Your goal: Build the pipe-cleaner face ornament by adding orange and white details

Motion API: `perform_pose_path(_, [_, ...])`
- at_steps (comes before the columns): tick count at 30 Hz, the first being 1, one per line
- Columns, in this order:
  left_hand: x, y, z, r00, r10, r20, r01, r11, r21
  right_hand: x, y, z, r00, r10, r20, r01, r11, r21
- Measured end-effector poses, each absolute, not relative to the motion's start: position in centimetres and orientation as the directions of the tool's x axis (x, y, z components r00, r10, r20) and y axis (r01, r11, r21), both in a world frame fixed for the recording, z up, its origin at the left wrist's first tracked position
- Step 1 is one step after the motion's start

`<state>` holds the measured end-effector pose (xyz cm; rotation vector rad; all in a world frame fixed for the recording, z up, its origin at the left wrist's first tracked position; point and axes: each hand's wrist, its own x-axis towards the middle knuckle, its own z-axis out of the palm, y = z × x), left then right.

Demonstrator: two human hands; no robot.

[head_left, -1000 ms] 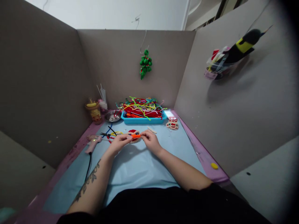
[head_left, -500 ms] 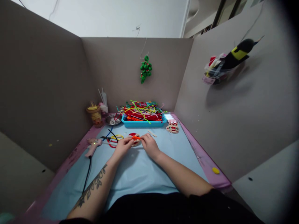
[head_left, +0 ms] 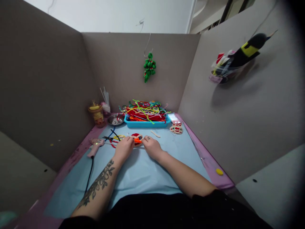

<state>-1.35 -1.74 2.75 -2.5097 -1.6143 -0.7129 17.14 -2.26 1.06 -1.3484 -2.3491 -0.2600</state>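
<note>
Near the middle of the blue-covered table, an orange pipe cleaner [head_left: 137, 140] is stretched between my two hands, bent or bunched at its middle. My left hand [head_left: 124, 147] is closed on its left end, and my right hand [head_left: 151, 147] pinches the right end. Just behind it lies a cream and red pipe-cleaner piece [head_left: 136, 135], partly covered by the orange one and my fingers. Scissors with black blades [head_left: 108, 138] rest left of my left hand, beside yellow and red loops. A short cream strip [head_left: 155, 134] lies beyond my right hand.
A blue tray [head_left: 146, 125] heaped with colourful pipe cleaners stands at the back, a metal bowl [head_left: 116, 120] beside it. A pink glue gun [head_left: 95, 147] with a black cord lies left. Finished-looking cream and red pieces [head_left: 176, 129] sit at right. Partition walls [head_left: 140, 86] enclose the table.
The orange pipe cleaner has gone from a straighter bundle to a bent, bunched shape. My left hand has turned, its back now facing up more. The camera view has shifted slightly.
</note>
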Motion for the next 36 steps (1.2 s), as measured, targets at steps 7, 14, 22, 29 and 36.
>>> perform_pose_path(7, [-3.8,0.0,2.7,0.396,0.841,0.369,0.598,-0.541,0.591,18.5,-1.7,0.9,-0.528,0.629,0.571,0.718,0.689,-0.095])
perform_pose_path(14, [-4.2,-0.6,3.6,0.393,0.919,-0.028,0.247,-0.077,0.966,19.1,-1.5,0.8,-0.479,0.481,0.734,0.590,0.796,-0.137])
perform_pose_path(22, [-3.3,-1.2,3.9,0.446,0.881,-0.156,-0.150,0.245,0.958,18.0,-2.1,0.9,-0.306,0.485,0.819,0.388,0.849,-0.358])
perform_pose_path(29, [-1.8,-1.2,3.3,0.257,0.966,-0.033,-0.376,0.131,0.917,16.3,-2.4,0.8,-0.109,0.761,0.640,0.360,0.630,-0.688])
perform_pose_path(36, [-1.4,-1.3,2.7,0.019,0.941,0.337,0.186,-0.334,0.924,16.4,-2.2,1.1,-0.039,0.849,0.528,0.396,0.498,-0.772])
